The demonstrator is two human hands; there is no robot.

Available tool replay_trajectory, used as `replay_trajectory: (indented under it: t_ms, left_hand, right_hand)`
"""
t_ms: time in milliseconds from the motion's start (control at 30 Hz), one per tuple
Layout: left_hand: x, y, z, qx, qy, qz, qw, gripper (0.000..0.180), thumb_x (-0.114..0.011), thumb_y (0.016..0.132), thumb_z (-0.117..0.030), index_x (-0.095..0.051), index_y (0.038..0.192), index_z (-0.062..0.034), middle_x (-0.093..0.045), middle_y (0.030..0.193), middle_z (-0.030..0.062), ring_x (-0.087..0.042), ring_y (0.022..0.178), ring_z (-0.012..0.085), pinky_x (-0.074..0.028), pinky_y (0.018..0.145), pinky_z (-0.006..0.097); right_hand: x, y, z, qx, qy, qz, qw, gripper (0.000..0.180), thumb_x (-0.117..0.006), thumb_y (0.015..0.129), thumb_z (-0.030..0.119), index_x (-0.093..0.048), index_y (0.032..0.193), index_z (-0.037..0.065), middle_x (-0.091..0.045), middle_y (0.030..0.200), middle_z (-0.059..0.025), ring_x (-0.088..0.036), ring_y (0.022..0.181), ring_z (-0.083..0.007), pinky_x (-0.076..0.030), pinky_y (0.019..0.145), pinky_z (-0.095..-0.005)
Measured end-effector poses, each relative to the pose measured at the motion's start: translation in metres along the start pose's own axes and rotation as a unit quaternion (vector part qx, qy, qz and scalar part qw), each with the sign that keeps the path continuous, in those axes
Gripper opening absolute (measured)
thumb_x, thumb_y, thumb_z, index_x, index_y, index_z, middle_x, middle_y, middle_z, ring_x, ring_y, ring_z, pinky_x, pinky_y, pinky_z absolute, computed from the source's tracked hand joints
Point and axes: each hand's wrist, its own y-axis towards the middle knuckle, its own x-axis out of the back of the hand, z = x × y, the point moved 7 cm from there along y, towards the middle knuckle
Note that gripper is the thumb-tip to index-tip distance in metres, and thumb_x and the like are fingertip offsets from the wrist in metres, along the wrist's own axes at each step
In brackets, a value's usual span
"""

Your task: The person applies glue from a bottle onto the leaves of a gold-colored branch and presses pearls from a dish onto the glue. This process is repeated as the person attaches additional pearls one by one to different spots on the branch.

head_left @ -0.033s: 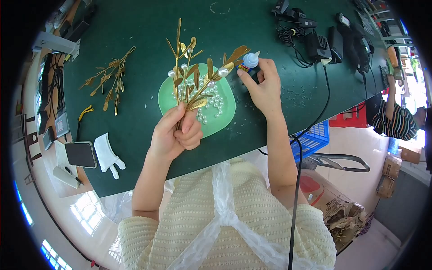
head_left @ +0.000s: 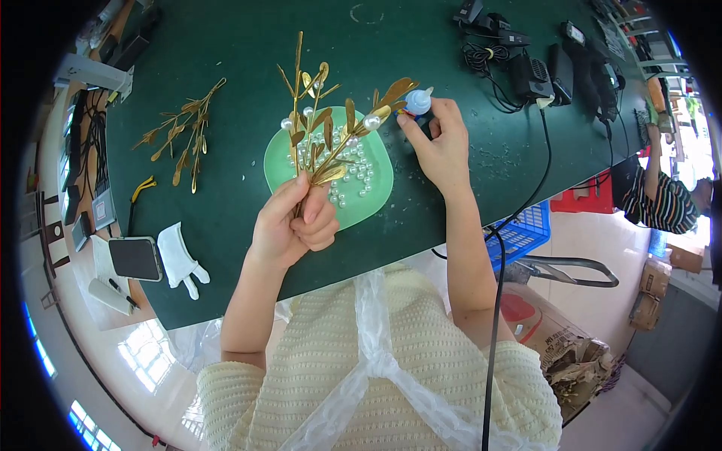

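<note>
My left hand is closed around the stems of a gold leafy branch. White pearl beads sit on several of its twigs. Behind and below the branch lies a light green plate with many loose white pearl beads on it. To the right, my right hand grips a small glue bottle with a pale blue top and pointed nozzle, thumb and fingers on its sides. Part of the bottle is hidden by the thumb and the branch's leaves. A second gold branch, without visible pearls, rests at left on the green table.
A phone and a white glove lie at the table's left edge. Black adapters and cables fill the far right, and one cable hangs past my right arm. A blue crate stands beyond the edge, with another person farther right.
The glue bottle has tipped slightly in my right hand, so less of its label shows. My left hand and the branch look still.
</note>
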Motion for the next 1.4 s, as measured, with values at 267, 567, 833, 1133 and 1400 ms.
replay_trajectory:
  t_ms: [267, 567, 833, 1133, 1400]
  left_hand:
    - [0.001, 0.000, 0.001, 0.003, -0.017, 0.023, 1.000, 0.042, -0.028, 0.093, -0.035, -0.036, 0.062, -0.0080, -0.023, 0.046, -0.0037, -0.019, 0.040, 0.0068, -0.014, 0.036, 0.023]
    - [0.000, 0.000, 0.004, 0.009, -0.013, 0.017, 1.000, 0.042, -0.029, 0.092, -0.036, -0.035, 0.061, -0.0078, -0.023, 0.046, -0.0037, -0.019, 0.040, 0.0070, -0.014, 0.036, 0.023]
    - [0.000, 0.000, 0.004, 0.006, 0.003, 0.012, 1.000, 0.043, -0.029, 0.092, -0.035, -0.036, 0.061, -0.0074, -0.023, 0.046, -0.0037, -0.019, 0.040, 0.0068, -0.014, 0.036, 0.023]
    - [0.000, 0.000, 0.004, 0.006, 0.012, -0.011, 1.000, 0.043, -0.029, 0.092, -0.034, -0.036, 0.060, -0.0071, -0.024, 0.046, -0.0036, -0.020, 0.039, 0.0068, -0.015, 0.036, 0.023]
    - [0.002, 0.000, 0.004, 0.009, 0.005, -0.004, 1.000, 0.042, -0.029, 0.092, -0.035, -0.036, 0.061, -0.0078, -0.023, 0.046, -0.0038, -0.019, 0.040, 0.0069, -0.015, 0.036, 0.023]
  right_hand:
    - [0.028, -0.021, 0.014, 0.060, 0.336, -0.127, 0.931, 0.015, -0.061, 0.072, 0.002, -0.055, 0.085, -0.001, -0.054, 0.079, -0.0045, -0.047, 0.067, -0.0075, -0.039, 0.061, -0.0207]
    - [0.029, -0.050, 0.101, 0.273, 0.269, 0.074, 0.921, 0.048, -0.063, 0.052, -0.002, -0.061, 0.099, 0.001, -0.056, 0.072, -0.0077, -0.055, 0.061, -0.0159, -0.043, 0.054, -0.0238]
    - [0.024, -0.047, 0.107, 0.292, 0.228, 0.059, 0.927, 0.043, -0.064, 0.055, 0.004, -0.060, 0.097, -0.003, -0.057, 0.067, -0.0079, -0.052, 0.060, -0.0145, -0.041, 0.053, -0.0234]
    - [0.024, -0.045, 0.111, 0.295, 0.207, 0.061, 0.931, 0.038, -0.065, 0.058, 0.006, -0.061, 0.095, -0.003, -0.057, 0.070, -0.0094, -0.053, 0.060, -0.0145, -0.041, 0.053, -0.0232]
    - [0.029, -0.046, 0.106, 0.288, 0.233, 0.027, 0.928, 0.032, -0.064, 0.060, 0.004, -0.061, 0.091, -0.005, -0.055, 0.072, -0.0100, -0.051, 0.062, -0.0160, -0.039, 0.055, -0.0236]
